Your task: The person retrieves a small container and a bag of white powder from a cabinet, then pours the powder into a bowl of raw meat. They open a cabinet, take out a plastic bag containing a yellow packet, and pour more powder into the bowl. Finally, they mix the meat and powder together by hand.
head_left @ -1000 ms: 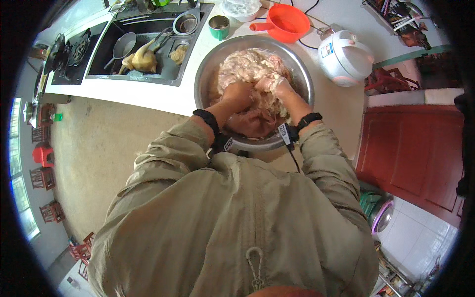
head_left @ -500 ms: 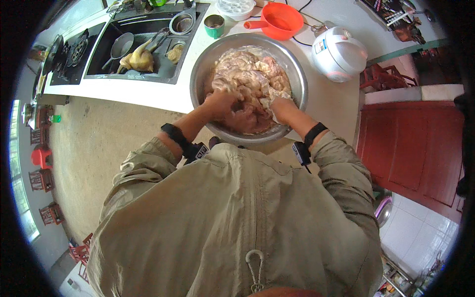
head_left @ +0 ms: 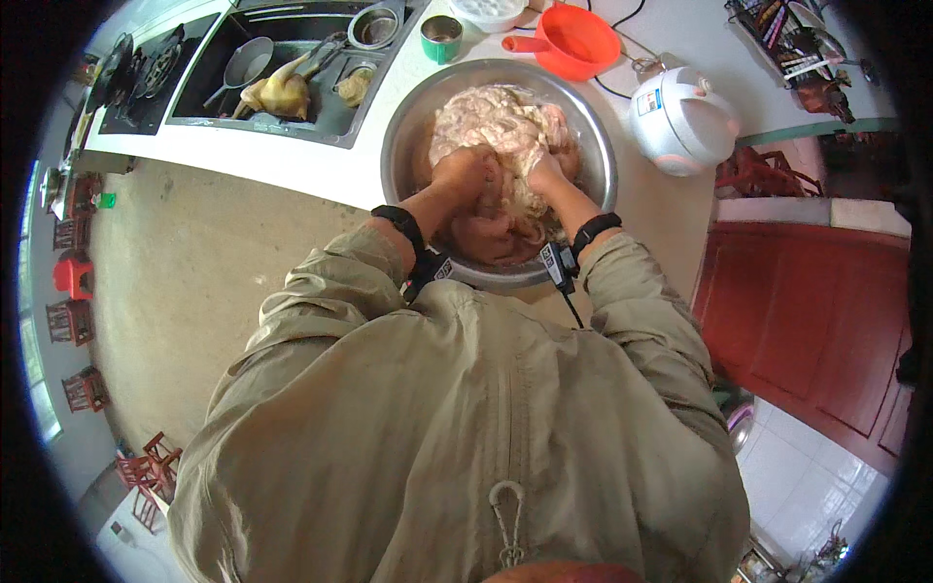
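Note:
A wide steel basin [head_left: 604, 160] on the counter holds a heap of raw meat [head_left: 505, 115], soft and pinkish, partly coated in a pale, wet paste. Both my hands are down in it. My left hand [head_left: 465, 173] is left of the middle, knuckles up, fingers curled into the meat. To its right, my right hand [head_left: 547, 175] grips the pale, coated part, with its fingertips sunk out of sight. The smoother, darker pink meat lies on the near side of the basin, below my hands.
Behind the basin stand a green cup [head_left: 441, 41], a red dipper [head_left: 575, 44] and a white rice cooker [head_left: 684, 121]. A sink [head_left: 335, 136] at the left holds a plucked whole chicken [head_left: 280, 92] and a pan [head_left: 249, 62]. A stove [head_left: 146, 97] lies beyond it.
My hands have come closer together and pushed farther into the basin. The coated meat has shifted toward the far side. The view has turned slightly.

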`<action>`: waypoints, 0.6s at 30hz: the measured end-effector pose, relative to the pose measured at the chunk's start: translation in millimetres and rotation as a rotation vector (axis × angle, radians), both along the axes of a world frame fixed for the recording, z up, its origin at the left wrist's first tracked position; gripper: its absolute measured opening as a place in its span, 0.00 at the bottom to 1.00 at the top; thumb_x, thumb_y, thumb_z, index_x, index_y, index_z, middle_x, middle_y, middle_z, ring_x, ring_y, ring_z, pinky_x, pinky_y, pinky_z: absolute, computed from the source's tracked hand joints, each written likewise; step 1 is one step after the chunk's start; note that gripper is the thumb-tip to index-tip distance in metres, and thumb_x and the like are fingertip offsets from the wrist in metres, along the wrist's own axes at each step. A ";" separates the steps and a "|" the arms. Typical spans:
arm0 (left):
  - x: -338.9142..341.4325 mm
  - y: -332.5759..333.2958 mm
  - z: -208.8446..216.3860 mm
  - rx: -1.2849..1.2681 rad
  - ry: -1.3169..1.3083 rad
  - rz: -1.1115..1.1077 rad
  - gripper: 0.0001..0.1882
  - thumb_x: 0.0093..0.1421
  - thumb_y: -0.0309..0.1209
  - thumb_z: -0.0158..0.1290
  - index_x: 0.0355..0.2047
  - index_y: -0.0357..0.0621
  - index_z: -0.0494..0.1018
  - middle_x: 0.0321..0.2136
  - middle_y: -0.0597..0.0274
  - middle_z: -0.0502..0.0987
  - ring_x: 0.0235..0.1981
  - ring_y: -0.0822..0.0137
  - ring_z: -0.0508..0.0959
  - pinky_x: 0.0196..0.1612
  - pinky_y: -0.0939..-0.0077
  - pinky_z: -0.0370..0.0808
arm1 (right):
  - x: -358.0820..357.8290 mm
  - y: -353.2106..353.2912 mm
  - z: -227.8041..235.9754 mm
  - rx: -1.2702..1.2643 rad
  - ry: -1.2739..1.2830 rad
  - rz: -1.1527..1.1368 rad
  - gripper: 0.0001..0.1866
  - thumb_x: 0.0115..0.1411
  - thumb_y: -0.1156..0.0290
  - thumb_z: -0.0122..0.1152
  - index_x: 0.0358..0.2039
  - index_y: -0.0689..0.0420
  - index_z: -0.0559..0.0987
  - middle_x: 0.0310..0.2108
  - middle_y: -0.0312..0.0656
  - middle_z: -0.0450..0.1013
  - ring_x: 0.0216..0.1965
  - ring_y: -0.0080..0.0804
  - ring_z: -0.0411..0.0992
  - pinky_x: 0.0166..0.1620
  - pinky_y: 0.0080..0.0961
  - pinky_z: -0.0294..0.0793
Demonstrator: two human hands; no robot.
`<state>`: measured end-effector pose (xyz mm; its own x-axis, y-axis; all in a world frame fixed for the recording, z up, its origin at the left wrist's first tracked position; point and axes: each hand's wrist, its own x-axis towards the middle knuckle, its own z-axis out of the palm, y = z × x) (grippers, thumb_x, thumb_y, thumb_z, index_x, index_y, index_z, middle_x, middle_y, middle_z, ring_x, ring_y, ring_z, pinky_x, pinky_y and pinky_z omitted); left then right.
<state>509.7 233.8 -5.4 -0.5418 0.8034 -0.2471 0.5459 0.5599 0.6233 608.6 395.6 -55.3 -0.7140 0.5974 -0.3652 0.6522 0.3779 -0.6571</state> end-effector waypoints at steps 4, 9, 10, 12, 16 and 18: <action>-24.0 1.2 4.5 -0.187 0.271 -0.342 0.15 0.52 0.30 0.53 0.40 0.46 0.79 0.34 0.54 0.82 0.38 0.57 0.81 0.41 0.66 0.77 | 9.8 5.6 11.1 -0.566 0.261 -0.185 0.24 0.58 0.59 0.60 0.52 0.58 0.75 0.47 0.46 0.75 0.45 0.35 0.72 0.48 0.33 0.70; -29.5 -23.5 45.4 0.215 -0.179 -0.114 0.17 0.54 0.33 0.55 0.45 0.45 0.77 0.39 0.51 0.80 0.40 0.55 0.81 0.45 0.63 0.75 | 41.9 -4.4 76.7 -0.209 0.174 0.211 0.27 0.56 0.61 0.64 0.55 0.55 0.73 0.45 0.45 0.74 0.47 0.36 0.71 0.50 0.33 0.70; -25.1 -30.1 56.8 0.228 -0.031 -0.282 0.15 0.54 0.33 0.55 0.44 0.49 0.77 0.37 0.52 0.80 0.39 0.53 0.81 0.44 0.62 0.76 | 58.3 -10.3 91.0 -0.099 0.117 0.267 0.28 0.56 0.61 0.64 0.56 0.55 0.71 0.46 0.47 0.74 0.47 0.39 0.71 0.50 0.34 0.70; -11.2 -46.2 75.7 0.044 0.149 -0.519 0.14 0.54 0.33 0.55 0.42 0.50 0.77 0.36 0.52 0.80 0.39 0.52 0.81 0.42 0.60 0.77 | 73.6 -21.4 110.7 0.315 0.136 0.536 0.30 0.55 0.63 0.63 0.58 0.51 0.68 0.44 0.51 0.74 0.46 0.44 0.72 0.48 0.37 0.71; 22.6 -57.8 79.9 -0.238 0.362 -0.963 0.15 0.52 0.30 0.55 0.42 0.54 0.76 0.37 0.52 0.80 0.38 0.51 0.81 0.38 0.58 0.78 | 89.0 -37.3 114.1 0.478 -0.145 1.002 0.25 0.55 0.69 0.57 0.55 0.49 0.72 0.45 0.53 0.74 0.46 0.52 0.73 0.49 0.42 0.71; 33.0 -55.4 66.5 -0.208 0.380 -0.938 0.16 0.50 0.30 0.56 0.42 0.53 0.76 0.38 0.53 0.80 0.38 0.51 0.81 0.37 0.57 0.78 | 86.3 -41.3 99.1 0.478 -0.245 0.965 0.19 0.53 0.71 0.57 0.48 0.52 0.75 0.39 0.53 0.76 0.42 0.53 0.74 0.45 0.43 0.73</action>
<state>542.7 178.4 61.1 0.2095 0.9039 -0.3730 0.9592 -0.1158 0.2581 694.8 354.3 43.9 -0.8960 -0.0547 -0.4408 0.0388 0.9790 -0.2003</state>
